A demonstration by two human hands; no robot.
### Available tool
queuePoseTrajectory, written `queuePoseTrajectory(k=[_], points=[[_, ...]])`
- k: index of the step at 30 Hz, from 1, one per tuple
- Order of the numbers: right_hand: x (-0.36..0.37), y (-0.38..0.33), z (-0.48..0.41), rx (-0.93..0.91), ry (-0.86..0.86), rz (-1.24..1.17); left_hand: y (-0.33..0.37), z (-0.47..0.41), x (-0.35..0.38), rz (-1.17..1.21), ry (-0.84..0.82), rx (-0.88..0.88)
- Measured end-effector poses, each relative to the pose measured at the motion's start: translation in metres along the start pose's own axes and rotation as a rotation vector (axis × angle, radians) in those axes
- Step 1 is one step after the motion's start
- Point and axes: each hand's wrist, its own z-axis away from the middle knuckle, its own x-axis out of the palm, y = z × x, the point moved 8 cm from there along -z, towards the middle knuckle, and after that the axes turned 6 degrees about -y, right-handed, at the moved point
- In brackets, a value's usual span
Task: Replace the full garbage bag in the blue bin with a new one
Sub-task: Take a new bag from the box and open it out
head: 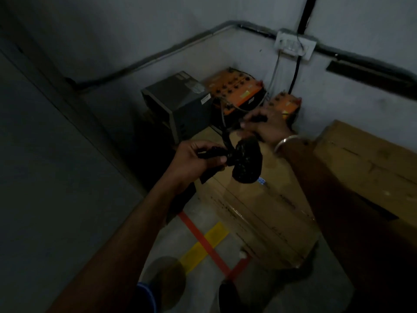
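A small black garbage bag (247,162) is hanging between my hands. My left hand (195,160) and right hand (268,124) are each pinching its twisted ends.

— Where does the single head view look from?
— From the person's head, forward and steeply down into a dim room corner (237,26) at upper centre of the frame.
— How near?
— Close: both forearms stretch up from the bottom edge.
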Motion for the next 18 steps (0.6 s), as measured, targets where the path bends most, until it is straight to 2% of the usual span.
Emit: queuePoseTrajectory(k=[1,2,4,7,10,13,16,18], points=[[0.003,0.029,-0.002,0.061,0.001,-0.012,0.002,0.000,-0.008,0.040,0.066,0.010],[0.009,0.057,0.007,0.110,-0.026,0.109,0.002,0.000,-0.018,0.067,0.139,0.016],[0.033,0.095,0.045,0.193,-0.161,0.243,0.002,-0.002,-0.038,0.045,0.263,0.025],[0.056,0.086,0.112,0.216,-0.240,0.319,-0.002,-0.007,-0.061,-0.086,0.326,0.035],[0.055,0.002,0.125,0.031,-0.261,0.215,-0.010,-0.012,-0.066,-0.199,0.256,0.007],[0.024,-0.090,0.089,-0.208,-0.060,0.025,-0.016,-0.009,-0.057,-0.191,0.139,-0.039],[0.002,-0.092,0.022,-0.159,0.092,-0.267,-0.008,-0.003,-0.038,-0.100,-0.036,-0.049],[0.004,-0.053,-0.011,-0.029,0.115,-0.184,0.001,-0.002,-0.035,-0.043,-0.053,-0.005]])
